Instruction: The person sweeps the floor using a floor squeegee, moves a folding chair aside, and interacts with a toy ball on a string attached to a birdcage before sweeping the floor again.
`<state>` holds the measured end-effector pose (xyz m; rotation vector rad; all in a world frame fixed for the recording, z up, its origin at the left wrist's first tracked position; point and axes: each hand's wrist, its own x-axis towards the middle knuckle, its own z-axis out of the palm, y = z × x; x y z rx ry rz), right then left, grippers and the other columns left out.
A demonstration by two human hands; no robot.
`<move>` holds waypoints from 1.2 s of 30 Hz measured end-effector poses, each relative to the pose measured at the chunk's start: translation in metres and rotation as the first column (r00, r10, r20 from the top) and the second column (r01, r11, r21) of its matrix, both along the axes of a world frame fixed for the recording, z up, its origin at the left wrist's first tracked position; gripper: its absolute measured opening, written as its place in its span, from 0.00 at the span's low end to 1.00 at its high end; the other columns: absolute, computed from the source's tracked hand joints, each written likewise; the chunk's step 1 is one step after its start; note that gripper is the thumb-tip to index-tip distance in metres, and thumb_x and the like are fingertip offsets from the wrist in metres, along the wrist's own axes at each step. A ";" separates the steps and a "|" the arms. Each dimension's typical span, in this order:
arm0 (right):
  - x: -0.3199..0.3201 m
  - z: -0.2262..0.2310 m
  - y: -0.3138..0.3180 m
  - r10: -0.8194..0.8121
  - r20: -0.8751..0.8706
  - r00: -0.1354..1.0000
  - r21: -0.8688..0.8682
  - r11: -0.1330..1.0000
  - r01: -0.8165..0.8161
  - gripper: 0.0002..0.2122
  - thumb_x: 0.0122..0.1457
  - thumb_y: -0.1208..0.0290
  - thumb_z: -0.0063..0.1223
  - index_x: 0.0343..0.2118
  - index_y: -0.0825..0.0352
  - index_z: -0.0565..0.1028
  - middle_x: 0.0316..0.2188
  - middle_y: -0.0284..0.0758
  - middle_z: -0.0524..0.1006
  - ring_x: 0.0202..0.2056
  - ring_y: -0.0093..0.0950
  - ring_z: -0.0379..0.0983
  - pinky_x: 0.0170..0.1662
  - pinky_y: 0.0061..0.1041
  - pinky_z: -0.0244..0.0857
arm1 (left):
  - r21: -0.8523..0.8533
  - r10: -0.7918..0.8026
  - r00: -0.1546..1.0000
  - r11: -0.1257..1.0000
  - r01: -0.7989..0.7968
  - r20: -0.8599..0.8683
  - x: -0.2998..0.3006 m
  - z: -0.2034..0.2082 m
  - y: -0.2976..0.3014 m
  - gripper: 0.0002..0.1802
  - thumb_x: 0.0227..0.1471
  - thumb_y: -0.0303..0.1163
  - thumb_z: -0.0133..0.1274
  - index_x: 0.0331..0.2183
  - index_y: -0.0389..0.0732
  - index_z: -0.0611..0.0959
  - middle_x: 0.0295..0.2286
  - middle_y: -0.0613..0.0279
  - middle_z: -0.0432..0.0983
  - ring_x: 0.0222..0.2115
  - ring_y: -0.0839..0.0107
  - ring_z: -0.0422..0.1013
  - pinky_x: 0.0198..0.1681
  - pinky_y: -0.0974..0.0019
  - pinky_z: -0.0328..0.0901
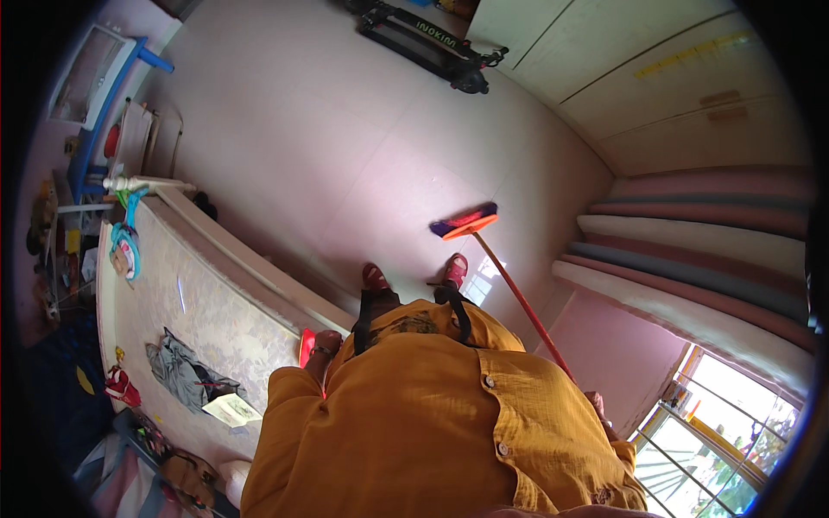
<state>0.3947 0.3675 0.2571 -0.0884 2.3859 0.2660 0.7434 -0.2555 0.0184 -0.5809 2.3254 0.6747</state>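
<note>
Off the person's right side, right hand [594,401] hangs low by the hip, mostly behind the mustard shirt [414,423]. Broom [515,293] handle runs up into it, so it has hold of the broom. Finger wrap and handle's top end: hidden by the shirt.

Broom is tilted, its head down on the floor [380,164], ahead of and just right of the feet. Orange block, dark purple and red bristles.

Left hand [326,341] is down at the left hip, arm bent, back of the hand up, fingers bunched beside a red object [306,345]. Can't tell how closed it is or whether it grips; object's lower part is behind hand and sleeve, so full shape is unclear. Forearms mostly covered.

Feet apart in red sandals [373,276], partly cut off by the shirt front.

Left: bed [220,319] with a crumpled grey cloth [186,367] and a pale paper [231,410] on it. Right: folded mattresses [691,250] stacked near a window [699,440] that's blown out, outside barely readable.

Scooter [423,43] at the top, one end cut off. Clutter at far left is too dim to sort.
</note>
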 end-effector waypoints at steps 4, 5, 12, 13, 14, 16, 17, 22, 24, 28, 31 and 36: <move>-0.093 -0.040 -0.013 0.296 -0.027 0.955 -0.042 0.954 -0.297 0.23 0.53 0.49 0.41 0.24 0.70 0.76 0.27 0.50 0.74 0.32 0.47 0.71 0.38 0.42 0.65 | 0.080 0.615 0.774 0.773 -0.629 0.152 0.017 -0.046 0.041 0.15 0.43 0.41 0.46 0.28 0.45 0.83 0.29 0.55 0.77 0.34 0.57 0.73 0.40 0.59 0.66; -0.114 -0.051 -0.023 0.316 -0.042 0.948 -0.074 0.945 -0.318 0.24 0.54 0.49 0.40 0.21 0.70 0.75 0.24 0.50 0.74 0.30 0.48 0.70 0.36 0.43 0.64 | 0.089 0.712 0.691 0.685 -0.723 0.127 -0.001 -0.044 0.048 0.16 0.42 0.42 0.49 0.31 0.44 0.83 0.31 0.54 0.77 0.36 0.58 0.73 0.42 0.59 0.66; -0.217 -0.156 -0.207 0.557 0.124 0.821 -0.275 0.815 -0.511 0.16 0.55 0.57 0.41 0.30 0.65 0.76 0.31 0.46 0.75 0.37 0.40 0.73 0.39 0.37 0.67 | 0.169 0.625 0.780 0.771 -0.614 -0.018 -0.139 0.063 0.050 0.18 0.43 0.41 0.51 0.33 0.39 0.82 0.31 0.50 0.77 0.35 0.58 0.74 0.41 0.61 0.67; -0.212 -0.143 -0.253 0.500 0.047 0.865 -0.277 0.838 -0.470 0.17 0.54 0.56 0.42 0.30 0.65 0.76 0.31 0.44 0.76 0.35 0.41 0.73 0.39 0.38 0.67 | 0.114 0.667 0.745 0.742 -0.661 -0.020 -0.137 0.069 0.056 0.17 0.44 0.39 0.50 0.35 0.40 0.81 0.30 0.51 0.77 0.33 0.61 0.74 0.39 0.60 0.68; -0.198 -0.118 -0.299 0.425 -0.028 0.905 -0.279 0.866 -0.416 0.17 0.53 0.55 0.44 0.31 0.65 0.77 0.30 0.42 0.76 0.34 0.42 0.73 0.39 0.38 0.67 | 0.102 0.679 0.734 0.731 -0.675 -0.019 -0.141 0.082 0.063 0.17 0.44 0.39 0.50 0.35 0.40 0.81 0.30 0.51 0.77 0.33 0.61 0.74 0.39 0.60 0.68; -0.205 -0.128 -0.293 0.379 -0.020 0.925 -0.321 0.874 -0.365 0.17 0.52 0.54 0.44 0.28 0.65 0.77 0.28 0.43 0.76 0.33 0.42 0.73 0.39 0.38 0.67 | 0.198 0.828 0.561 0.551 -0.811 -0.009 -0.160 0.106 0.069 0.13 0.43 0.36 0.51 0.30 0.40 0.81 0.28 0.54 0.78 0.31 0.61 0.75 0.36 0.59 0.69; -0.206 -0.132 -0.288 0.332 -0.005 0.943 -0.354 0.882 -0.312 0.17 0.52 0.54 0.45 0.26 0.65 0.77 0.27 0.43 0.76 0.33 0.41 0.73 0.39 0.38 0.66 | 0.189 0.836 0.548 0.542 -0.819 -0.020 -0.152 0.104 0.068 0.13 0.43 0.36 0.51 0.30 0.40 0.81 0.28 0.54 0.78 0.31 0.61 0.75 0.36 0.59 0.69; -0.197 -0.088 -0.214 0.241 0.165 0.957 -0.347 0.922 -0.172 0.22 0.51 0.50 0.45 0.25 0.69 0.76 0.23 0.50 0.74 0.31 0.49 0.71 0.36 0.42 0.65 | -0.164 0.108 0.989 0.979 -0.123 -0.099 -0.101 0.066 0.078 0.07 0.41 0.37 0.49 0.21 0.44 0.76 0.28 0.59 0.76 0.29 0.59 0.73 0.29 0.56 0.69; -0.196 -0.106 -0.143 0.207 0.268 0.941 -0.375 0.922 -0.096 0.18 0.52 0.54 0.46 0.25 0.67 0.77 0.16 0.44 0.73 0.20 0.38 0.72 0.26 0.35 0.66 | -0.158 0.128 0.991 0.980 -0.122 0.032 -0.097 0.057 0.082 0.10 0.44 0.39 0.46 0.24 0.46 0.78 0.28 0.58 0.76 0.31 0.59 0.73 0.30 0.55 0.69; -0.191 -0.081 -0.104 0.044 0.376 0.925 -0.311 0.947 0.082 0.13 0.53 0.58 0.47 0.26 0.64 0.76 0.10 0.36 0.69 0.12 0.25 0.66 0.17 0.27 0.62 | -0.031 0.248 0.963 0.969 -0.246 0.101 -0.083 0.034 0.084 0.14 0.47 0.43 0.44 0.29 0.47 0.80 0.31 0.58 0.76 0.33 0.59 0.73 0.33 0.57 0.69; -0.199 -0.169 -0.024 0.251 0.193 0.949 -0.756 0.655 -0.020 0.14 0.54 0.60 0.45 0.25 0.66 0.75 0.12 0.38 0.71 0.17 0.29 0.70 0.24 0.29 0.64 | 0.057 0.376 0.924 0.926 -0.372 -0.072 -0.094 0.026 0.067 0.14 0.47 0.43 0.45 0.29 0.47 0.81 0.31 0.58 0.77 0.32 0.59 0.73 0.34 0.58 0.69; -0.195 -0.070 -0.326 0.092 0.355 0.930 -0.296 0.955 0.018 0.19 0.53 0.56 0.43 0.16 0.67 0.74 0.14 0.43 0.72 0.21 0.35 0.73 0.25 0.32 0.65 | 0.075 0.556 0.803 0.829 -0.554 -0.213 -0.093 0.011 0.026 0.12 0.45 0.40 0.47 0.26 0.47 0.81 0.29 0.58 0.77 0.30 0.60 0.73 0.32 0.58 0.69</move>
